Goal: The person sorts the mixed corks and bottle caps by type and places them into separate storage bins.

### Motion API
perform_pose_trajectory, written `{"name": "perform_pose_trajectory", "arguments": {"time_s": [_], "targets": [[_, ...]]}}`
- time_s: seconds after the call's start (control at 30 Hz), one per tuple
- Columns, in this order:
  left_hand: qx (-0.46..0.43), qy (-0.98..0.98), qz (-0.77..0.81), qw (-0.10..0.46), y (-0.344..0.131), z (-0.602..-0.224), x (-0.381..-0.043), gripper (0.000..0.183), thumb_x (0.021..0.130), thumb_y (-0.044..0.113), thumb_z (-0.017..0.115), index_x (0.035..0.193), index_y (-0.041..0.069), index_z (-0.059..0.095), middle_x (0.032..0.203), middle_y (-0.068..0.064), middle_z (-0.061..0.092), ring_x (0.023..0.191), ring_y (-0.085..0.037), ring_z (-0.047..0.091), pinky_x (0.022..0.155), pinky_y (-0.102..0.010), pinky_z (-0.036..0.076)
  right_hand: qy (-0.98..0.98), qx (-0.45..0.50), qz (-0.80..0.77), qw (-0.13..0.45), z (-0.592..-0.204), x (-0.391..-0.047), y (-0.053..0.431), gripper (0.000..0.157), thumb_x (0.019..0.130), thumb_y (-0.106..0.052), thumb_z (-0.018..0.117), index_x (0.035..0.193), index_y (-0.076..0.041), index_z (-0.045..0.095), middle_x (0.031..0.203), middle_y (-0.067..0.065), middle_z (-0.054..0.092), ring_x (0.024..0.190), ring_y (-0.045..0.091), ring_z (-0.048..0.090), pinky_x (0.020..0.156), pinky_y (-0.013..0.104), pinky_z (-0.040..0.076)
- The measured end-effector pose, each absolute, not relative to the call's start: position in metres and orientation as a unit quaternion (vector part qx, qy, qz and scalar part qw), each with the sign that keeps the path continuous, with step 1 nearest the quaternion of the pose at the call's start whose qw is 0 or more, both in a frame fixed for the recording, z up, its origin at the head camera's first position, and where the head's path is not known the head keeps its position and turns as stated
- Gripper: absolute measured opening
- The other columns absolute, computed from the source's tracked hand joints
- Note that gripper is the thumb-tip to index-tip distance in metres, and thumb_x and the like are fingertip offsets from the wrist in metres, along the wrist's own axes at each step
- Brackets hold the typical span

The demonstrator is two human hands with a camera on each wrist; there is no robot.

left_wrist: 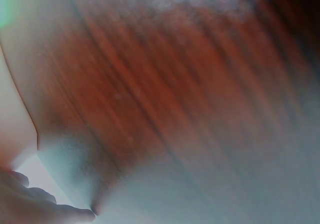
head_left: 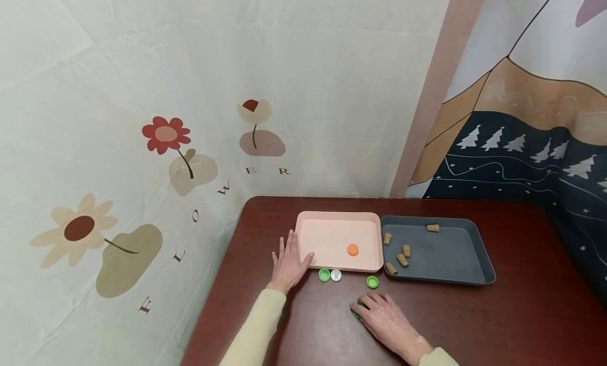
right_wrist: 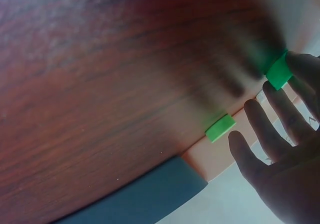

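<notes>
My right hand (head_left: 386,321), low over the front of the table, pinches a green bottle cap (right_wrist: 279,74) between thumb and fingers. Spread along the left side of a pink tray (head_left: 327,234) is my left hand (head_left: 288,263), its thumb at the tray's front left corner. Inside that tray lies an orange cap (head_left: 353,249). Just in front of it, a green cap (head_left: 324,275) and a white cap (head_left: 336,275) sit side by side. Another green cap (head_left: 372,282) lies farther right, beyond my right fingertips.
A dark grey tray (head_left: 446,255) adjoins the pink one on the right. It holds several corks, among them one cork (head_left: 433,228) near the back edge. The brown table (head_left: 517,234) meets a printed cloth wall (head_left: 332,118) behind and at the left.
</notes>
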State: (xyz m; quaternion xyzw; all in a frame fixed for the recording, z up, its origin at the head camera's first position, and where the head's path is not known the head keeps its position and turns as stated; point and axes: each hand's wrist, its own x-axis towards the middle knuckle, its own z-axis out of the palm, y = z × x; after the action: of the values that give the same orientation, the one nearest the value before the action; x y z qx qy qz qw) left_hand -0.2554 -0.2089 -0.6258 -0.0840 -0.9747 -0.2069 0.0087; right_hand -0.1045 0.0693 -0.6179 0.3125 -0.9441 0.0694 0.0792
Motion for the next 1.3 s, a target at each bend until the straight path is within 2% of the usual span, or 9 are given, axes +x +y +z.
{"name": "perform_pose_trajectory", "arguments": {"time_s": [0.33, 0.67, 0.9, 1.2, 1.3], "targets": [[-0.084, -0.974, -0.209, 0.008, -0.209, -0.625, -0.255, 0.091, 0.099, 0.061, 0.05, 0.165, 0.005, 0.021, 0.172, -0.011, 0.018, 0.156, -0.044, 0.016, 0.112, -0.078, 0.02, -0.952, 0.254, 0.139, 0.1, -0.611, -0.107, 0.076, 0.028, 0.09, -0.022, 0.081, 0.118, -0.022, 0.076, 0.113, -0.004, 0.07, 0.107, 0.02, 0.066, 0.09, 0.05, 0.053], [-0.085, -0.975, -0.207, 0.009, -0.209, -0.627, -0.256, 0.091, 0.099, 0.061, 0.049, 0.165, 0.004, 0.021, 0.172, -0.012, 0.018, 0.156, -0.044, 0.016, 0.112, -0.078, 0.02, -0.957, 0.168, 0.214, 0.099, -0.603, -0.118, 0.084, 0.037, 0.088, -0.021, 0.084, 0.124, -0.019, 0.076, 0.12, 0.001, 0.072, 0.114, 0.025, 0.067, 0.094, 0.056, 0.053], [-0.083, -0.975, -0.206, 0.01, -0.209, -0.629, -0.257, 0.092, 0.098, 0.061, 0.049, 0.165, 0.005, 0.019, 0.173, -0.01, 0.016, 0.156, -0.043, 0.015, 0.112, -0.078, 0.021, -0.941, 0.147, 0.267, 0.144, -0.603, -0.124, 0.085, 0.045, 0.084, -0.017, 0.088, 0.127, -0.017, 0.074, 0.112, -0.002, 0.072, 0.103, 0.023, 0.069, 0.086, 0.056, 0.056], [-0.082, -0.974, -0.21, 0.009, -0.209, -0.627, -0.257, 0.092, 0.099, 0.06, 0.05, 0.165, 0.004, 0.02, 0.172, -0.011, 0.017, 0.156, -0.044, 0.014, 0.112, -0.078, 0.02, -0.931, 0.104, 0.31, 0.165, -0.597, -0.135, 0.083, 0.042, 0.087, -0.016, 0.085, 0.128, -0.015, 0.074, 0.113, 0.001, 0.072, 0.097, 0.019, 0.067, 0.08, 0.049, 0.056], [-0.082, -0.974, -0.21, 0.009, -0.209, -0.627, -0.257, 0.092, 0.099, 0.06, 0.05, 0.165, 0.004, 0.02, 0.172, -0.012, 0.018, 0.156, -0.044, 0.015, 0.112, -0.078, 0.02, -0.929, 0.099, 0.311, 0.178, -0.596, -0.139, 0.082, 0.043, 0.087, -0.016, 0.085, 0.128, -0.014, 0.074, 0.114, 0.003, 0.072, 0.099, 0.021, 0.068, 0.08, 0.049, 0.057]]}}
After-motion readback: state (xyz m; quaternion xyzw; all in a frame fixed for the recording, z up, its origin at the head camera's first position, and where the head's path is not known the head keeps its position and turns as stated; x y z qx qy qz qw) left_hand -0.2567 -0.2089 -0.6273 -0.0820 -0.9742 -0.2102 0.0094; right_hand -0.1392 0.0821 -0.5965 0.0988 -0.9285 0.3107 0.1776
